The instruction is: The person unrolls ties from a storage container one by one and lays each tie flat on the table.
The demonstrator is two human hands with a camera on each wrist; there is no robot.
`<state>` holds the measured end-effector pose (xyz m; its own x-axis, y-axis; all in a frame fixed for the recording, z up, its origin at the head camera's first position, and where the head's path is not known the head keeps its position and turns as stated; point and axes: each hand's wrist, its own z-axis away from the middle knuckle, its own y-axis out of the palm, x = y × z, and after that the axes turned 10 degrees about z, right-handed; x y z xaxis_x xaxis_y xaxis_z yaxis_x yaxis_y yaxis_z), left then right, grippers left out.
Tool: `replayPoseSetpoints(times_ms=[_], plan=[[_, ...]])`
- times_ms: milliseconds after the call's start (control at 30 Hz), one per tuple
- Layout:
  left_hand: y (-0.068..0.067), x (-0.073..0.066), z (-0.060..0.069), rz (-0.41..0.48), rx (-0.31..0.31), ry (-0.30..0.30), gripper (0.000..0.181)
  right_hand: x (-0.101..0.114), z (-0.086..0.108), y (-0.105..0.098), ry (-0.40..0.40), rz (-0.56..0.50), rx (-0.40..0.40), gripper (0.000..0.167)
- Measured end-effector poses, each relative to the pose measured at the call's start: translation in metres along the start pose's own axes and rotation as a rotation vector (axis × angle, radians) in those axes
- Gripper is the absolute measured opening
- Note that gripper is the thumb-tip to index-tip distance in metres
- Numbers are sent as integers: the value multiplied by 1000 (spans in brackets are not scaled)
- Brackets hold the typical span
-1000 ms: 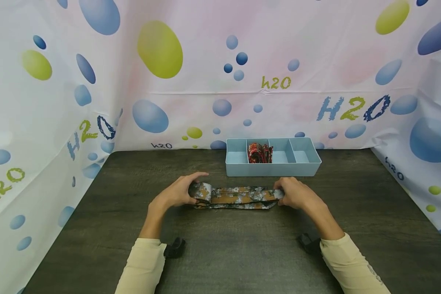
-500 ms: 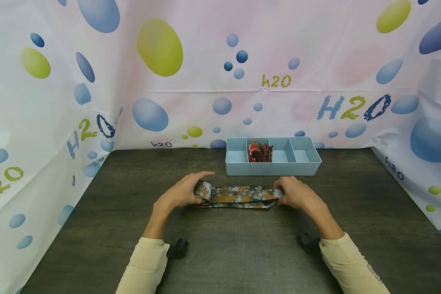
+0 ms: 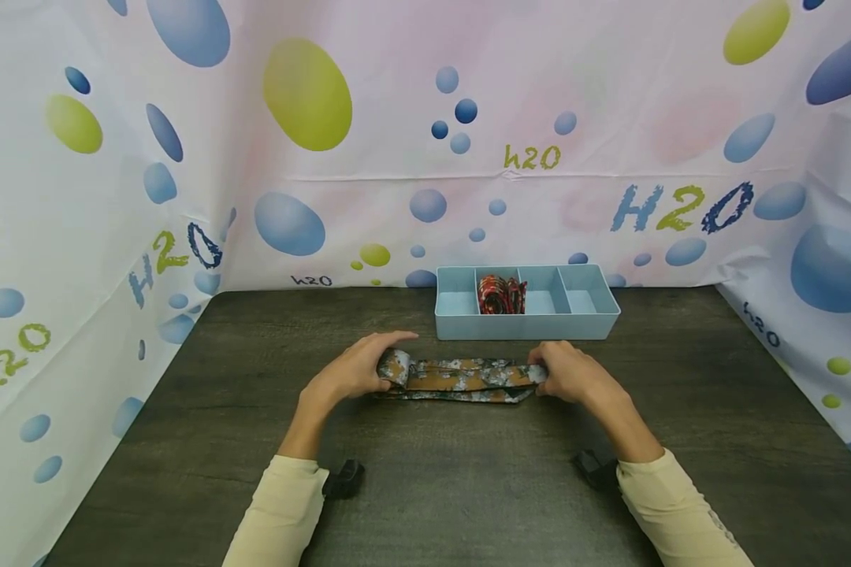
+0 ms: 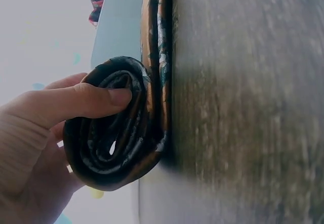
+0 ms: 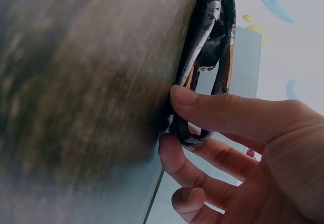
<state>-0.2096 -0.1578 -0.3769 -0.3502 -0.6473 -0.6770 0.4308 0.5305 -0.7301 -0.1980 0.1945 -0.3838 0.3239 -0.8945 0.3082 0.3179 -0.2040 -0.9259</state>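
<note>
A floral necktie (image 3: 461, 378) in brown, grey and dark green lies doubled lengthwise on the table, its left end wound into a coil. My left hand (image 3: 354, 368) holds that coil; in the left wrist view the thumb (image 4: 120, 97) presses into the side of the rolled layers (image 4: 76, 143), and the other fingers are partly hidden behind. At the opposite end my right hand (image 3: 573, 375) grips the folded loop of the tie. The right wrist view shows the thumb (image 5: 186, 96) against the loop (image 5: 190, 138), with the fingers curled below it.
Just behind the tie stands a light blue divided box (image 3: 525, 327). A red patterned rolled tie (image 3: 495, 296) sits in its second compartment from the left. The dark wooden table (image 3: 468, 488) meets a printed curtain (image 3: 383, 173) at the back and sides.
My left hand has shifted to the right with the coil, mostly in the first half second. My right hand stays in place at the folded end.
</note>
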Motion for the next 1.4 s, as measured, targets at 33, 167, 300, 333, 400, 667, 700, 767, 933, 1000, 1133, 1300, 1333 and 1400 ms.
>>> replayPoseSetpoints(times_ms=[33,167,300,333,400,667,700,767,933,1000,1133,1300,1333,1400], plan=[[0,0,0,-2,0,2,86,0,0,0,1,-1,-1,32],[-1,2,0,15,1,24,85,0,1,1,5,-2,-1,32],[-6,6,2,59,-10,60,83,-1,0,1,7,-1,5,32],[-7,7,3,68,-15,71,83,-1,0,1,6,-1,5,32],[-11,10,5,81,-29,83,82,-1,0,1,6,-3,2,31],[-25,19,18,88,-55,75,82,-2,0,2,8,0,-9,31],[-26,20,19,89,-57,68,82,-2,0,2,9,1,-9,31],[-29,21,21,82,-61,55,83,-2,0,2,9,2,-10,30],[-34,27,28,56,-68,6,86,-2,0,2,14,1,-13,30],[-36,28,30,50,-68,-17,86,-2,0,2,14,5,-14,30],[-40,31,33,31,-64,-54,86,-2,-1,2,17,7,-16,31],[-42,38,36,10,-62,-101,85,-2,-1,3,12,6,-17,33],[-42,39,36,11,-63,-110,85,-2,-1,3,11,6,-17,33],[-42,42,38,11,-63,-119,84,-2,-1,3,9,7,-18,33]])
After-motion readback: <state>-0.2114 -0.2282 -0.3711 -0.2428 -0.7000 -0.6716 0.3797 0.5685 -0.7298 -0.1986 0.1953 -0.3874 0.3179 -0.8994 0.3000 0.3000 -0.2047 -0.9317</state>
